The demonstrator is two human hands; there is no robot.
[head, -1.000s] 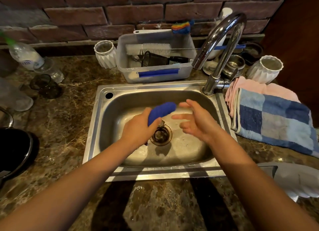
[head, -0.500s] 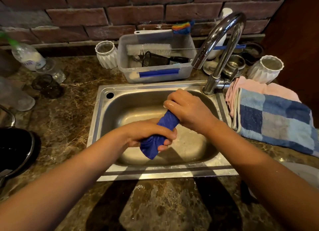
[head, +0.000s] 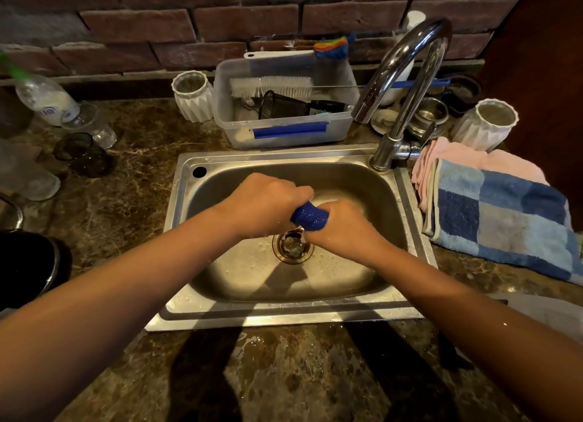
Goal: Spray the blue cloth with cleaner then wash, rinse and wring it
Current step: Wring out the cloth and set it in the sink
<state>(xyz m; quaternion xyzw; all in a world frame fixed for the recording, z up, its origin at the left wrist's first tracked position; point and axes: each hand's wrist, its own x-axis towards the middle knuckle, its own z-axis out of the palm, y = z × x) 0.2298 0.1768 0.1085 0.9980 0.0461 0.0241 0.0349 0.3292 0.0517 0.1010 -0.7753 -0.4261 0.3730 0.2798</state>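
Observation:
The wet blue cloth point(head: 309, 220) is bunched into a tight roll above the drain point(head: 293, 246) of the steel sink point(head: 284, 314). My left hand point(head: 263, 205) grips its left end and my right hand point(head: 342, 226) grips its right end. Only a short glistening stretch shows between the two fists, which almost touch; the rest is hidden inside them. No water runs from the chrome tap point(head: 407, 84) at the sink's back right.
A clear plastic tub point(head: 284, 128) with a brush stands behind the sink, white ribbed cups point(head: 192, 95) point(head: 484, 123) on either side. Folded pink and blue checked towels point(head: 498, 213) lie on the right counter. A plastic bottle point(head: 44, 98) and glasses sit far left, a black pot point(head: 25, 264) at the left edge.
A second ago only my left hand held the cloth and the right was open. Both hands then took the roll, and they have since closed together over the drain.

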